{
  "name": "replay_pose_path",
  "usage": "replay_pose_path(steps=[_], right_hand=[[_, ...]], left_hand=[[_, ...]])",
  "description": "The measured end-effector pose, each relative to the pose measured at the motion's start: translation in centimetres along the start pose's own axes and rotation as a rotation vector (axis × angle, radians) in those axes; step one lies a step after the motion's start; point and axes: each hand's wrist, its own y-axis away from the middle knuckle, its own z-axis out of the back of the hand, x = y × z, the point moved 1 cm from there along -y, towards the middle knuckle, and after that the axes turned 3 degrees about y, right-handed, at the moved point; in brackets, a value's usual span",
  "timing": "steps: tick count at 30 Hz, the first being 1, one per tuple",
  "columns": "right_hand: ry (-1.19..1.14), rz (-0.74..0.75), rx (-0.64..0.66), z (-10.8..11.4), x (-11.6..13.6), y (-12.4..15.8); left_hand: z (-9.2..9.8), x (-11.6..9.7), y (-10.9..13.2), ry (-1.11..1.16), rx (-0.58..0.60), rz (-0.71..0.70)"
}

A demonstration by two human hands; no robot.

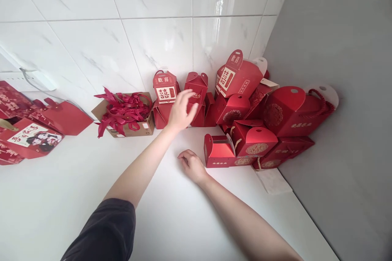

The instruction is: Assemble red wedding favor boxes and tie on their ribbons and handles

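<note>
My left hand [181, 111] is open, its thumb and fingers apart with nothing between them. It reaches in front of a small red gift box [200, 82] standing by the tiled wall; whether it touches the box I cannot tell. Just left of that hand, a red gift box with a white label [165, 93] sits on top of another red box [162, 114]. My right hand [192, 166] rests low over the white table [165, 195], fingers curled in and nothing visible in them. Close to its right is a small red box with a folded top [219, 151].
Several red gift boxes [284, 110] are piled to the right against a grey panel [343, 130]. A cardboard box [139, 129] full of dark red ribbons [124, 108] stands left of centre. More red boxes [33, 138] and a cable [49, 94] are at the far left.
</note>
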Motion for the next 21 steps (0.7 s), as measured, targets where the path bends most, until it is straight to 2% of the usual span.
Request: replay_pose_path(steps=[2, 5, 9, 12, 14, 16, 19, 21], right_hand=[[0.02, 0.014, 0.008, 0.0, 0.0, 0.1], [0.058, 0.041, 0.031, 0.1, 0.2, 0.3], [0.121, 0.066, 0.076, 0.4, 1.0, 0.3], [0.18, 0.081, 0.153, 0.7, 2.0, 0.4], [0.218, 0.097, 0.256, 1.4, 3.2, 0.9], [0.25, 0.106, 0.379, 2.9, 5.1, 1.8], [0.254, 0.188, 0.575, 6.8, 9.5, 3.4], [0.248, 0.291, 0.589, 10.0, 12.7, 4.2]], left_hand=[[-1.2, -2.3, -0.3, 0.144, 0.129, -0.072], [-3.4, -3.7, -0.6, 0.304, 0.297, 0.017], [-5.2, -2.9, 0.5, 0.462, 0.424, 0.277], [-4.6, -2.0, 3.0, 0.577, 0.508, 0.391], [-3.8, -1.5, 5.1, 0.633, 0.603, 0.398], [-3.3, -1.2, 7.3, 0.711, 0.659, 0.406], [-3.6, -1.7, 10.2, 0.806, 0.706, 0.377], [-4.1, -2.7, 11.7, 0.781, 0.67, 0.389]])
